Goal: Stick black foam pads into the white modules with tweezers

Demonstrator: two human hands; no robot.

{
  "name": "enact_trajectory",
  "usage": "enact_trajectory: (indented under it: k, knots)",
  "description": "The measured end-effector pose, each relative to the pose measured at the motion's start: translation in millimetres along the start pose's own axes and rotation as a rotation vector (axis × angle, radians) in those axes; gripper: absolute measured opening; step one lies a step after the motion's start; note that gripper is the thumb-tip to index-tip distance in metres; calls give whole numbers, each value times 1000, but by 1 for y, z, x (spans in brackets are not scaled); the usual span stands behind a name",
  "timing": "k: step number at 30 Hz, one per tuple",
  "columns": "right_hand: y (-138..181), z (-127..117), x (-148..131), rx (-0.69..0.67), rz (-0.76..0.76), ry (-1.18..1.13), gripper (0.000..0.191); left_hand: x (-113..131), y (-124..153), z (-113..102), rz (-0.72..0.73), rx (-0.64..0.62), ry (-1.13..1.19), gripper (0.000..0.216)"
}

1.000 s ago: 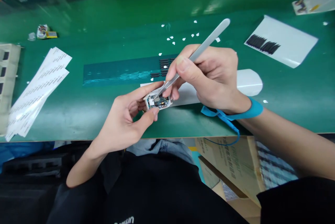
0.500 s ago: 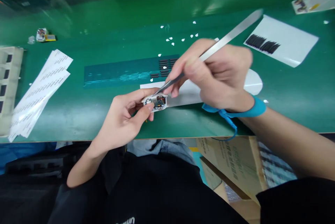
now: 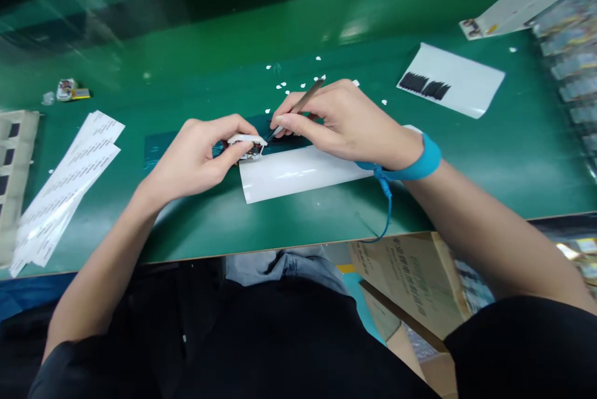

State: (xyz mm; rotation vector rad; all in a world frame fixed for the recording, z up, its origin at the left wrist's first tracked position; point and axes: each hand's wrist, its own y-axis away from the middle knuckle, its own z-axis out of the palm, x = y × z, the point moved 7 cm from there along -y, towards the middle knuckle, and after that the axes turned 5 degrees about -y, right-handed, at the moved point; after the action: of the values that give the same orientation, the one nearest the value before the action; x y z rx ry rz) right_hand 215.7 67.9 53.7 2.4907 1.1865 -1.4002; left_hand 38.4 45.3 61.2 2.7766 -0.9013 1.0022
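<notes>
My left hand [image 3: 200,153] is closed around a small white device [image 3: 248,144] with an exposed circuit board, holding it just above the green mat [image 3: 280,32]. My right hand [image 3: 340,119] pinches metal tweezers [image 3: 298,105], whose tips point down-left beside the device and over a dark teal strip [image 3: 186,141] carrying small black pads. A blue strap [image 3: 420,160] with a cord circles my right wrist. A white backing sheet [image 3: 298,175] lies under both hands.
A white sheet with black pads [image 3: 450,85] lies at the right. Stacked label strips [image 3: 60,178] and a beige tray [image 3: 13,156] sit at the left. Small white scraps [image 3: 289,76] dot the mat. Cardboard boxes [image 3: 410,281] stand below the table edge.
Both hands moved away from me toward the teal strip. The tweezers left the device's board and now reach beside it. The head view shifted, showing more of the right side.
</notes>
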Motion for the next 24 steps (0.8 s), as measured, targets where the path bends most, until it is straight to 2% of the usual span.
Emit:
enact_trajectory:
  k: [5,12,17,20,24]
  knots:
    - [0,-2,4,-15,32,-82,45,-5,4,10,58,-2,-81,25]
    - [0,1,10,18,-16,-71,42,-7,4,18,139,-27,-135,29]
    - [2,8,-3,-43,-147,107,27,-2,8,26,209,-54,-187,34]
    - [4,16,-3,-98,-142,275,29,-5,10,27,223,-14,-223,31]
    - [3,6,-5,51,-186,368,32,-5,12,26,268,28,-234,29]
